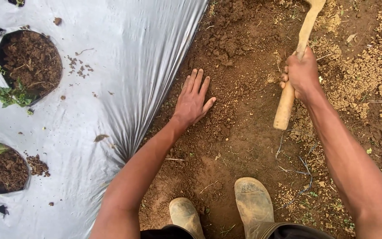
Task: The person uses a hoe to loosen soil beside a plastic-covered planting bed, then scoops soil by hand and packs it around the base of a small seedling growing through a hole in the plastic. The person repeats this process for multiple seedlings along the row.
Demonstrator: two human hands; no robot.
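From the head camera, looking straight down: the left hand (193, 99) lies open, palm down and fingers spread, flat on the loose brown soil (237, 66) just beside the buried edge of the silver plastic mulch sheet (124, 66). The right hand (301, 75) is closed around a pale wooden tool handle (293, 77), which slants from the top of the frame down to its butt end near the middle; the working end is out of view, so I cannot tell what kind of tool it is. Two muddy boots (253, 203) stand at the bottom edge.

The main risk, as I judge it, is to the open hand: it rests on the same patch of ground as the tool, and a careless stroke could land on the fingers. The sheet is already drawn into taut folds at its edge, so a blade or a hard push there could tear it or pull it free of the soil. Loose clods may also roll onto the plastic, toward the round planting holes (31, 59) and the small green seedling (12, 95).
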